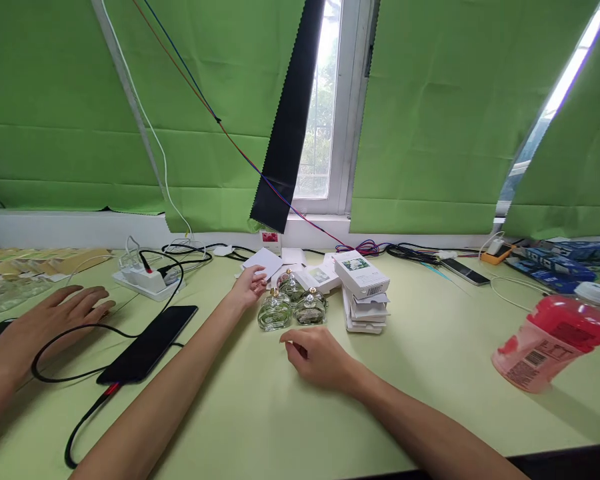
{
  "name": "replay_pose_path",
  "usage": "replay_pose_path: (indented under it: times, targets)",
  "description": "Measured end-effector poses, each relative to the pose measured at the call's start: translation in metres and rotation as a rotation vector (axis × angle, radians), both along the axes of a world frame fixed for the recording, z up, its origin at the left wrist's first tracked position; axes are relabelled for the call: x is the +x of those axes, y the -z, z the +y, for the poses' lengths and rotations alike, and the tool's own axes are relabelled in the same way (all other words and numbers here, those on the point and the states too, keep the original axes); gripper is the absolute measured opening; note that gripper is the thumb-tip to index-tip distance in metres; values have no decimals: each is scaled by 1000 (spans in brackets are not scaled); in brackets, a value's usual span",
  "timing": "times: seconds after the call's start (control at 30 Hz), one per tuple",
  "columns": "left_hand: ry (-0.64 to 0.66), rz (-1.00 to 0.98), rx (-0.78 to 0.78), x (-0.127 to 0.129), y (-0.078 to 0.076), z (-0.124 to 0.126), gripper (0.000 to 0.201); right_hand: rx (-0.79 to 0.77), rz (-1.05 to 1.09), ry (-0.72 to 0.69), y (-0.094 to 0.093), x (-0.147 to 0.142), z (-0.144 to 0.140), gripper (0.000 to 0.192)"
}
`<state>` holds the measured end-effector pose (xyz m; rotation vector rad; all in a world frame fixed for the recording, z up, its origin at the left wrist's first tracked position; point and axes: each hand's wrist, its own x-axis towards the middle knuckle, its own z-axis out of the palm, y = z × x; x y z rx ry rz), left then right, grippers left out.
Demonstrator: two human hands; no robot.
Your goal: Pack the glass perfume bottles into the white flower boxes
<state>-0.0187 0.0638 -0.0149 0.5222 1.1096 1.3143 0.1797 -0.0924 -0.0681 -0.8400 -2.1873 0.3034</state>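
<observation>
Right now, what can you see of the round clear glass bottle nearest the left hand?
The round clear glass bottle is squat, with faintly green-tinted contents and a small gold-coloured cap. It stands upright on the pale green table, front left in a tight cluster of similar bottles. The left hand reaches in just behind it, fingertips near its cap; whether they touch is unclear. The right hand rests on the table in front of it, apart.

Barcodes on the red bottle (555, 343) and white box (361, 273); no text is legible.

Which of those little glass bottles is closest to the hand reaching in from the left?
The front-left bottle: the left hand rests just beside its cap, while the front-right bottle and the one behind sit farther right.
</observation>
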Motion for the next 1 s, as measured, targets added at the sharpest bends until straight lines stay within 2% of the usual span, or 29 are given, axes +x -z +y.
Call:
replay_pose_path:
  times: [0.1, 0.27, 0.37, 0.4, 0.5, 0.63, 0.8, 1.0]
  targets:
    - [5, 63, 34, 2, -18, -13, 2, 4, -12, 2, 0, 0, 0, 24]
    - [-7, 132, 214, 7, -43, -47, 11, -8, 23, 11, 0, -1, -1, 23]
    - [-7, 183, 333, 11, -49, -75, 25, -31, 93, 23, 1, -1, 1, 23]
    - [16, 243, 430, 13, -49, -85, 32, -45, 129, 32, 1, -1, 2, 22]
    - [41, 404, 625, 17, -44, -110, 47, -117, 283, 73, 0, -2, 6, 21]
    - [49, 621, 807, 21, -29, -130, 43, -214, 525, 114, -4, -2, 8, 36]
    - [0, 872, 1089, 21, -5, -134, 33, -255, 660, 152, -8, -1, 6, 48]
    - [-133, 1211, 1572, 22, 6, -140, 56, -351, 771, 180, -11, -1, 4, 56]
